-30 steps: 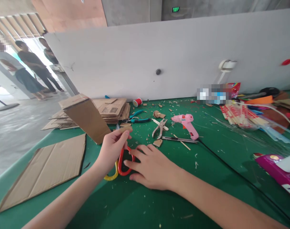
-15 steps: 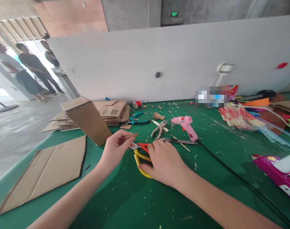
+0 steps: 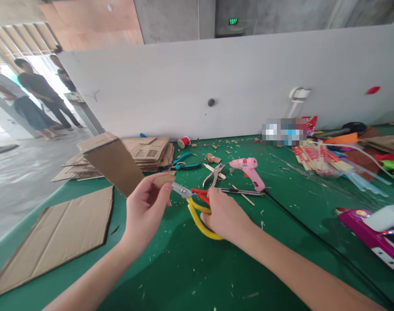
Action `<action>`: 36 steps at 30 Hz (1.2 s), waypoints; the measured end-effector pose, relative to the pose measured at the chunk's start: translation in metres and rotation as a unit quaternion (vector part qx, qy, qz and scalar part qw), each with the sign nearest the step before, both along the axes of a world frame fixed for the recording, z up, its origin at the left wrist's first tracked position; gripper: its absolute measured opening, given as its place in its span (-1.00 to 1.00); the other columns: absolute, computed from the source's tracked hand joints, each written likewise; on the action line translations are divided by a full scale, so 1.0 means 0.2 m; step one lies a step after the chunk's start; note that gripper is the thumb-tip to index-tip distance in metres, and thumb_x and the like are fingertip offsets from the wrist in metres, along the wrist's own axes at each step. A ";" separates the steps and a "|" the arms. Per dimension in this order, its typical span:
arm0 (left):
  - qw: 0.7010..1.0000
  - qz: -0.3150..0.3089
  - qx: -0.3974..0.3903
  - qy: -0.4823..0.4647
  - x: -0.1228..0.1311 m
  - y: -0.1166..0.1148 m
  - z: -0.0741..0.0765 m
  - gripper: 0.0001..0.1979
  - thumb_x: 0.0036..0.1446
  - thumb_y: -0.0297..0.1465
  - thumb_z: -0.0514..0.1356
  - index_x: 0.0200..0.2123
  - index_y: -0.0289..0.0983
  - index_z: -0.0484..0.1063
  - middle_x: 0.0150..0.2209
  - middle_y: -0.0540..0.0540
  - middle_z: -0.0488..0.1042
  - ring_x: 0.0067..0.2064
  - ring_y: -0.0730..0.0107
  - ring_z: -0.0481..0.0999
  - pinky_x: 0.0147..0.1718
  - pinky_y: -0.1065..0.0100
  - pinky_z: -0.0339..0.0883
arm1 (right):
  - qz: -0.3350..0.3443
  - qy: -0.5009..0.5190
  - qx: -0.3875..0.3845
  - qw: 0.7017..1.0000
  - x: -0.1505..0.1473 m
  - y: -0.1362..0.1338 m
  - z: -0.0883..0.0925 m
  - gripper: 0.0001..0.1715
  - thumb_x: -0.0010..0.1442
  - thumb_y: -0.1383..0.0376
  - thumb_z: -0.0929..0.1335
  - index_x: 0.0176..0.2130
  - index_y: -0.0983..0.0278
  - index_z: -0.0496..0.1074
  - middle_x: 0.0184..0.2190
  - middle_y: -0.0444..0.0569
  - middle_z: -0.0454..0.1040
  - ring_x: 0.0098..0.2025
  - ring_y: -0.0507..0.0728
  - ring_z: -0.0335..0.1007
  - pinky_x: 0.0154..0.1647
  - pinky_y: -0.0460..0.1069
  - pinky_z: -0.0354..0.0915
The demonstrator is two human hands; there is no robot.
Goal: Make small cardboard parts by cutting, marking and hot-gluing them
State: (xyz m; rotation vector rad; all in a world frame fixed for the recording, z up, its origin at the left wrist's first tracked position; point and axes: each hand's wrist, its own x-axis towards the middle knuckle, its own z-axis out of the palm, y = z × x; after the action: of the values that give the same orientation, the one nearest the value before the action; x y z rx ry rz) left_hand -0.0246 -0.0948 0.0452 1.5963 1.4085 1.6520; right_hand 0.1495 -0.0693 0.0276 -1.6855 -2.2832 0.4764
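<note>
My left hand (image 3: 148, 203) pinches a small piece of cardboard (image 3: 164, 179) between thumb and fingers. Gripped by my right hand (image 3: 227, 214) is a pair of scissors (image 3: 185, 193) with yellow and red handles. Their blades point left and meet the edge of the small piece; whether they cut into it cannot be made out. Behind my left hand a folded cardboard form (image 3: 114, 160) leans over. A flat cardboard sheet (image 3: 59, 235) lies on the green table at the left.
Beyond my hands lie silver pliers (image 3: 215, 173), teal-handled pliers (image 3: 188, 166), a utility knife (image 3: 242, 191) and a pink glue gun (image 3: 248, 170) with a black cord. Stacked cardboard (image 3: 151, 151) stands behind. A purple device (image 3: 368, 233) is at right. People (image 3: 43, 88) stand far left.
My left hand has turned, showing more of the cardboard piece. The scissors have opened wider at the handles, and their blades now reach the piece.
</note>
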 end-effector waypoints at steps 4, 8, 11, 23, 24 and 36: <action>0.999 -0.013 0.013 -0.046 0.00 0.00 0.01 -0.91 0.16 -0.37 0.14 -0.38 -0.24 0.36 -0.59 0.08 0.33 -0.54 0.54 0.29 -0.55 0.50 0.19 | 0.041 0.233 -0.149 0.960 0.09 0.08 -0.01 -0.80 0.07 0.23 0.31 -0.35 0.25 0.18 -0.42 -0.05 0.42 -0.49 0.03 0.32 -0.55 -0.08 0.20; 0.990 -0.060 -0.049 -0.114 -0.01 0.03 0.00 -0.80 0.16 -0.33 0.16 -0.48 -0.27 0.33 -0.62 0.07 0.31 -0.55 0.55 0.26 -0.56 0.51 0.17 | 0.156 0.295 -0.267 0.904 0.17 0.10 0.04 -0.67 0.20 0.05 0.25 -0.22 0.25 0.16 -0.32 -0.05 0.41 -0.56 -0.05 0.22 -0.51 -0.07 0.23; 0.979 -0.080 -0.078 -0.169 -0.01 0.05 -0.01 -0.81 0.12 -0.30 0.21 -0.45 -0.29 0.38 -0.53 0.04 0.37 -0.50 0.55 0.34 -0.54 0.51 0.22 | 0.232 0.224 -0.225 0.920 0.21 0.10 0.09 -0.52 0.18 -0.11 0.22 -0.28 0.25 0.14 -0.34 -0.08 0.32 -0.48 -0.02 0.19 -0.38 -0.03 0.24; 0.954 -0.105 -0.067 -0.272 0.06 0.06 0.04 -0.82 0.08 -0.32 0.25 -0.36 -0.33 0.41 -0.26 -0.11 0.48 -0.13 0.24 0.52 -0.18 0.18 0.47 | 0.284 0.143 -0.162 0.934 0.27 0.12 0.11 -0.47 0.17 -0.17 0.18 -0.21 0.22 0.19 -0.45 -0.14 0.21 -0.44 0.04 0.10 -0.43 -0.04 0.18; 0.953 -0.109 -0.071 -0.274 0.07 0.07 0.05 -0.82 0.08 -0.32 0.25 -0.35 -0.34 0.41 -0.26 -0.12 0.48 -0.15 0.26 0.52 -0.19 0.18 0.48 | 0.287 0.146 -0.160 0.933 0.27 0.13 0.11 -0.47 0.18 -0.17 0.18 -0.20 0.23 0.19 -0.44 -0.14 0.21 -0.44 0.04 0.11 -0.43 -0.04 0.18; 0.949 -0.127 -0.083 -0.276 0.15 0.18 0.12 -0.80 0.04 -0.32 0.26 -0.37 -0.36 0.38 -0.31 -0.11 0.48 -0.22 0.31 0.52 -0.27 0.23 0.50 | 0.271 0.205 -0.177 0.924 0.30 0.15 0.14 -0.46 0.17 -0.18 0.17 -0.30 0.25 0.22 -0.32 -0.06 0.25 -0.22 0.10 0.24 -0.11 0.03 0.26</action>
State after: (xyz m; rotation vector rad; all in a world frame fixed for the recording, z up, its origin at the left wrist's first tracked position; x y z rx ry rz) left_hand 0.0051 -0.0588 0.0698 1.0498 0.9752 1.6043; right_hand 0.2103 -0.0394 0.0552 -0.9063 -2.3980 1.2897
